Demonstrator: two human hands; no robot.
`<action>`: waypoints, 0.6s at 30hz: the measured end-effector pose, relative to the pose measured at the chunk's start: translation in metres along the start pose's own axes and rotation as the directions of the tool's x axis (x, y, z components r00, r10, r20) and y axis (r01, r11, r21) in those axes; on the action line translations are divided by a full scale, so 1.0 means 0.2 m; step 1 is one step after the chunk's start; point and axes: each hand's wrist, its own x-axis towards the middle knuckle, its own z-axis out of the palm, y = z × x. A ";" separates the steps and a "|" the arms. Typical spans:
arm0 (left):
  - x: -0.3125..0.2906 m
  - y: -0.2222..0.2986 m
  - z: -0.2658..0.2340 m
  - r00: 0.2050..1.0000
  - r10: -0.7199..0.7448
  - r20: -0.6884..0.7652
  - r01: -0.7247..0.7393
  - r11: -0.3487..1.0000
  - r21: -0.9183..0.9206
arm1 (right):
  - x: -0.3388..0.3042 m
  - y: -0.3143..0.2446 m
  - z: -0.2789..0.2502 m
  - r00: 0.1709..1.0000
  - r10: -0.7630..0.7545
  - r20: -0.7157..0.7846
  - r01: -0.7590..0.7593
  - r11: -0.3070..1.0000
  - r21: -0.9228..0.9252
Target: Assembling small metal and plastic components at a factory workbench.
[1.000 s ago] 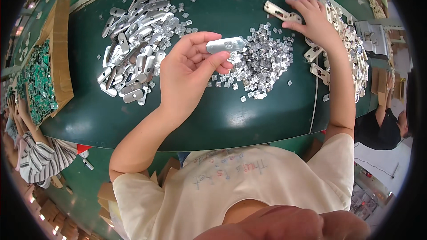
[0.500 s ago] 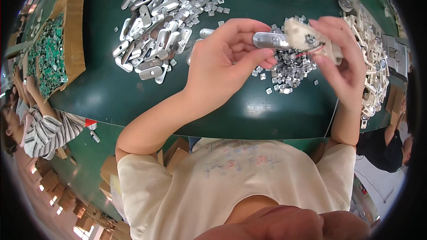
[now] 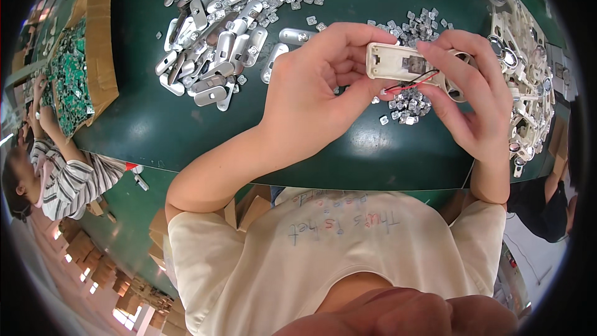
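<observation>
Both hands hold a cream plastic housing (image 3: 387, 62) above the table. Its long shallow cavity faces up, and a round ring sits at its right end, partly behind fingers. My left hand (image 3: 305, 96) is closed on the left end, thumb below and fingers behind. Around the ring end, the fingers and thumb of my right hand (image 3: 476, 90) are closed. Thin red and black wires (image 3: 413, 82) run along the housing's near edge toward my left thumb. Beneath the hands lies a pile of small clear-and-silver square pieces (image 3: 410, 109). Whether a silver cover is under the housing is hidden.
Oval silver covers (image 3: 224, 50) are heaped at the left, with small square pieces beside them. A cardboard box (image 3: 102, 56) of green circuit boards (image 3: 73, 78) stands far left. Cream housings (image 3: 528, 81) are piled at right. Other people work at both sides.
The cream housing has been turned over, so its cavity now faces up. The silver cover seen in my left fingers is out of sight. My right hand has shifted slightly.
</observation>
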 end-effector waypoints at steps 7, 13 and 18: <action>0.01 -0.01 0.00 1.000 0.030 0.010 -0.030 0.999 0.029 | 0.00 0.00 0.00 1.000 0.005 0.012 -0.004 1.000 -0.015; 0.01 0.05 -0.01 0.982 -0.187 -0.010 0.185 0.977 -0.102 | 0.00 0.00 0.01 0.995 -0.090 0.045 0.093 0.993 -0.071; -0.02 0.05 0.02 0.995 -0.034 -0.098 0.047 0.990 0.133 | 0.00 0.00 0.04 0.991 0.133 0.009 -0.129 0.939 0.318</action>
